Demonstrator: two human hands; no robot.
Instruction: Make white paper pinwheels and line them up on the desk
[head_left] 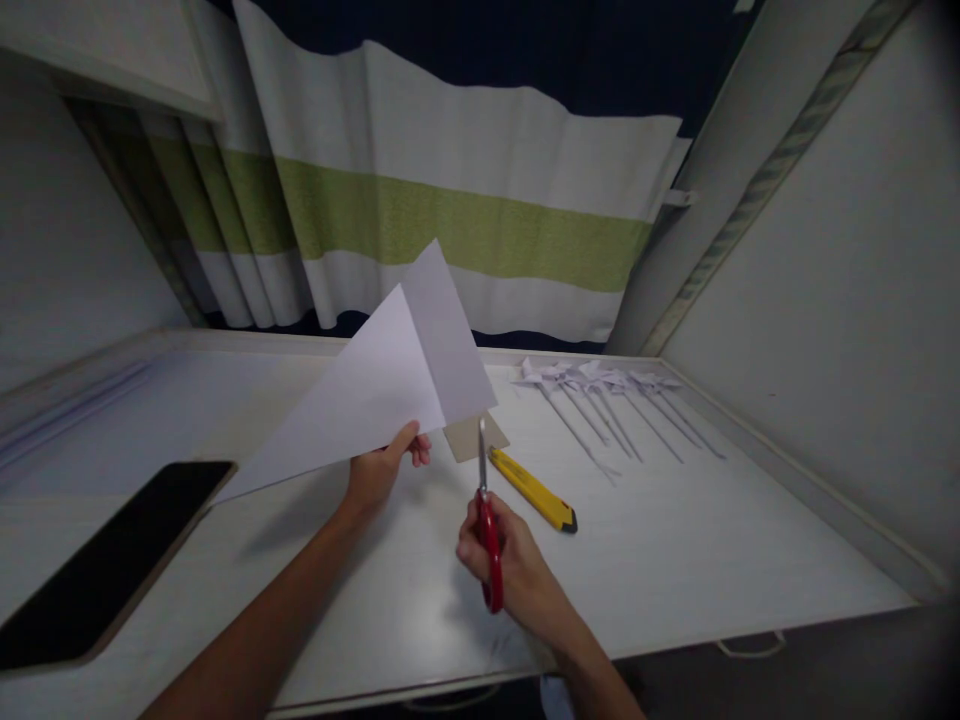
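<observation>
A folded sheet of white paper [367, 395] is raised above the white table, its lower edge pinched by my left hand [382, 470]. The sheet forms a large triangle with a strip showing behind it on the right. Red-handled scissors [490, 550] are in my right hand [510, 560], blades pointing up and away and looking closed. Blades and paper are apart. Just right of the scissors lies a yellow utility knife [531, 488], near a small grey-brown square piece [474, 438] that sits partly behind the paper.
Several white paper pinwheels on sticks [600, 378] lie in a row at the back right. A black phone [112, 560] lies at the left. Behind the table [675, 560] hangs a striped curtain [465, 220], with walls at both sides.
</observation>
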